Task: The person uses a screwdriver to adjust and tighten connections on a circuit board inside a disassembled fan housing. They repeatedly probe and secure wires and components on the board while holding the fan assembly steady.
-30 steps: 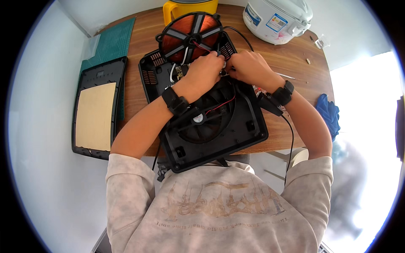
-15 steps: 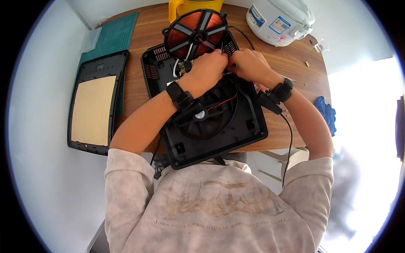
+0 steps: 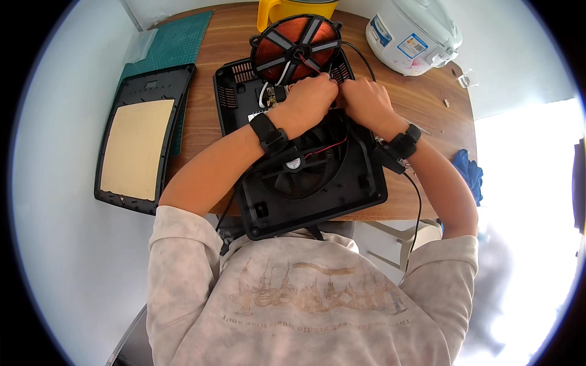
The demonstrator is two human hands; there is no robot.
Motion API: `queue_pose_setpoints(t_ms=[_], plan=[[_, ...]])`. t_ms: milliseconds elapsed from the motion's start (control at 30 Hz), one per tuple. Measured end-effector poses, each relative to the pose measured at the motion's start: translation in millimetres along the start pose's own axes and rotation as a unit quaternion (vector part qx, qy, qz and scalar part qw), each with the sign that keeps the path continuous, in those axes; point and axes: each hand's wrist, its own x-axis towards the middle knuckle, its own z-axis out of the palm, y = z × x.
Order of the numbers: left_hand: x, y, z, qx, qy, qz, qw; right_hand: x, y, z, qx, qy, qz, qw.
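Note:
An opened black induction cooker base (image 3: 329, 210) lies at an angle over the table's front edge. Inside it sit a cooling fan (image 3: 294, 177) with a red-and-black wire and part of a circuit board (image 3: 273, 97). The copper induction coil (image 3: 278, 52) in its black frame leans tilted at the far end. My left hand (image 3: 308, 100) and my right hand (image 3: 366, 105) are close together just below the coil, over the far part of the base. Both have curled, closed fingers. What they pinch is hidden; thin wires from the coil run toward them.
The cooker's black top panel (image 3: 137, 146) with a beige sheet lies at left, partly on a green cutting mat (image 3: 177, 43). A yellow container (image 3: 299, 8) and a white rice cooker (image 3: 415, 39) stand at the back. Blue cloth (image 3: 468, 174) hangs by the right edge, near small loose parts.
The whole view has shifted slightly. My hands stay together at the same spot by the coil, with my right hand's fingers slightly repositioned.

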Motion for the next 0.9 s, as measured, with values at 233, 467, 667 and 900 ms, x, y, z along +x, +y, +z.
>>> queue_pose_setpoints(t_ms=[233,467,667,900], plan=[[1,1,-1,0.004,0.001,-0.005,1.000,0,1,5,0.000,0.025,-0.003,1.000],[1,4,-4,-0.001,-0.007,-0.010,1.000,2,3,5,0.005,0.017,-0.002,1.000],[0,2,-2,-0.003,-0.002,-0.016,1.000,6,12,-7,0.102,-0.036,0.025,0.994],[1,3,-2,-0.004,-0.006,-0.018,1.000,3,15,-11,0.126,-0.041,0.047,0.990]])
